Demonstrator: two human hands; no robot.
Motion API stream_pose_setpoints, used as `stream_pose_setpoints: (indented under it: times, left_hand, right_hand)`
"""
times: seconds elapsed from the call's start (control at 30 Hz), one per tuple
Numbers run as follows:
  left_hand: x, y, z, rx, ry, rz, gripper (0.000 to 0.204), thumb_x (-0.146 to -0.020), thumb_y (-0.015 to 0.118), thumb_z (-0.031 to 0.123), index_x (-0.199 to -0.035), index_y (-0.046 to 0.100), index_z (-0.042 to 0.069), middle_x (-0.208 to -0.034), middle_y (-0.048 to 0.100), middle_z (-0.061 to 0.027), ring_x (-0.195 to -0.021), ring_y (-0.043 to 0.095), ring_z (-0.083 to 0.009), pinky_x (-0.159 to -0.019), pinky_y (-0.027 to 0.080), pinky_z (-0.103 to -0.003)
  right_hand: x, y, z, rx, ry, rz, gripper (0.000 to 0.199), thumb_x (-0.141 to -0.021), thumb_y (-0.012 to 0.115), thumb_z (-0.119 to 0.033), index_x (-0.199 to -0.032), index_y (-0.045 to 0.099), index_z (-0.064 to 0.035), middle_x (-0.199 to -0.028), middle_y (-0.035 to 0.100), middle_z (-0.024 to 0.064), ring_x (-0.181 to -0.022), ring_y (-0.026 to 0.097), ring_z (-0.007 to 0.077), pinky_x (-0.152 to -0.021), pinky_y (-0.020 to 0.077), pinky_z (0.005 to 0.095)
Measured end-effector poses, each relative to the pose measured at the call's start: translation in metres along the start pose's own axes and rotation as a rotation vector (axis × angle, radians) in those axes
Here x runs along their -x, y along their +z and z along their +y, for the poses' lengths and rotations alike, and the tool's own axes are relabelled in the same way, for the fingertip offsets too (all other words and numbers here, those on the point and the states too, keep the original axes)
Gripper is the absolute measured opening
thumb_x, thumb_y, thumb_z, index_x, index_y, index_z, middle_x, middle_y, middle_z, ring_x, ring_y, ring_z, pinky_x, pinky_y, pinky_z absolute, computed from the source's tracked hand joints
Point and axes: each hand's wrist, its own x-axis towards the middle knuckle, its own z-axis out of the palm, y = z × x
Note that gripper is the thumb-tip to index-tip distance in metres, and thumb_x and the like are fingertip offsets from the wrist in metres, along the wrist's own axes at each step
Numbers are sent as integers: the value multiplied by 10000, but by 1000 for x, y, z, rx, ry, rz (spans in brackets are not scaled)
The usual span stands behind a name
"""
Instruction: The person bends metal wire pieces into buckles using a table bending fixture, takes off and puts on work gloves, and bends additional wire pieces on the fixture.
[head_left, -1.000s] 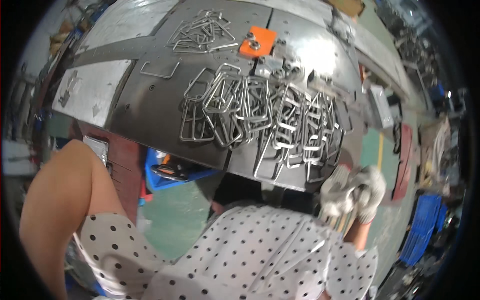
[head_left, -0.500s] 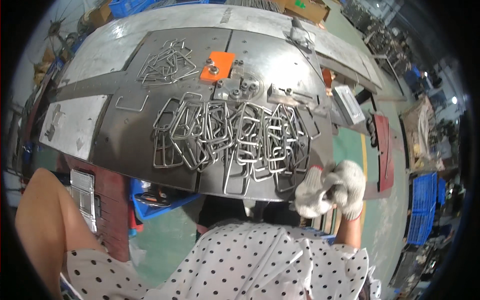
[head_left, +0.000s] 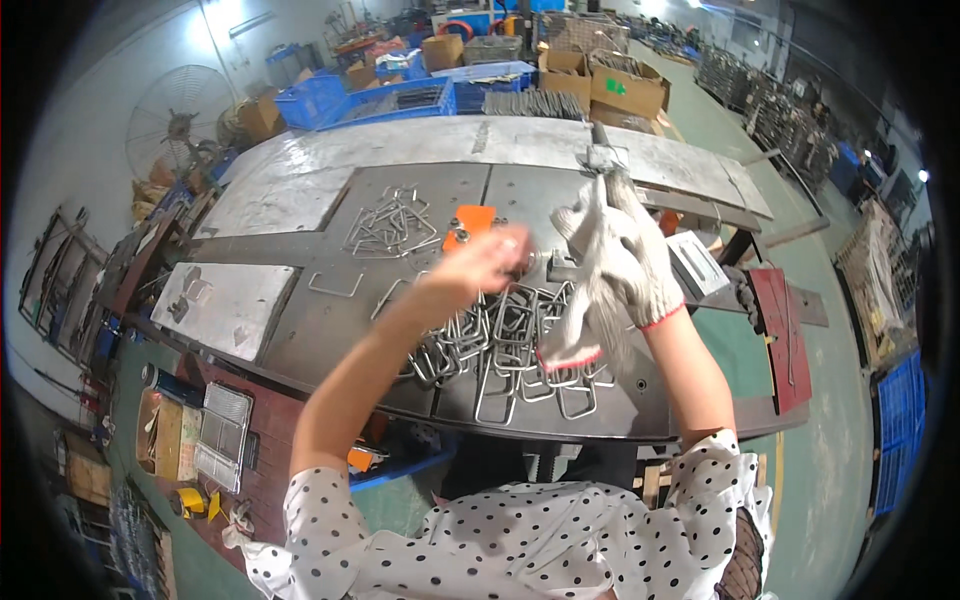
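My right hand (head_left: 645, 262) wears a white knitted glove with a red cuff. It is closed on a second white glove (head_left: 575, 325), which hangs with its red cuff above the metal pieces. My bare left hand (head_left: 488, 262) is beside it, smeared by motion, so its fingers cannot be read. Below both hands lies a pile of bent metal wire frames (head_left: 510, 325) on the steel table (head_left: 640, 400). An orange plate (head_left: 466, 222) with bolts shows just beyond my left hand.
A smaller heap of bent wire pieces (head_left: 392, 225) and a single U-shaped wire (head_left: 337, 285) lie to the left. A light metal box (head_left: 697, 263) stands at the right edge. Blue crates (head_left: 400, 100) and cardboard boxes (head_left: 625, 90) stand behind the table.
My view has tilted up. My right hand has moved from the table's near right edge to above the table, with the loose glove. My left hand has come into view.
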Motion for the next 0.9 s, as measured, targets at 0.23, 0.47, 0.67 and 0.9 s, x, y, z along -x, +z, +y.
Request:
stream_pose_setpoints:
  times: [0.23,0.47,0.67,0.9]
  left_hand:
    - [-23,39,-43,790,-101,-369,827,-1067,302,698,-1652,266,115,-1594,479,-168,-1400,546,-441,-1093,513,-589]
    - [-26,8,-74,110,180,-101,473,-1074,504,100,-1516,417,-44,-1352,636,-183,-1134,705,-267,-903,626,-389]
    - [-67,-72,-52,418,30,183,387,-1142,410,290,-1308,567,-22,-984,734,-128,-714,703,-198,-615,599,-316]
    - [-128,-52,-25,90,4,241,292,-1084,603,272,-1177,631,-3,-1005,726,-102,-761,731,-164,-588,627,-286]
  right_hand:
    - [-48,-89,10,-23,-70,-320,238,-1125,495,-322,-1169,607,-117,-1003,655,79,-959,672,205,-829,598,357]
    - [-66,-137,27,-24,75,508,340,-1094,565,-410,-1134,698,-99,-950,730,82,-800,692,230,-754,598,446]
    - [-63,-129,-1,1227,-418,918,426,-1052,630,-381,-1220,656,10,-1029,734,183,-930,711,286,-844,556,424]
    - [-57,-28,7,1947,-381,270,468,-1019,604,-495,-1066,774,-62,-976,728,242,-952,697,444,-808,540,483]
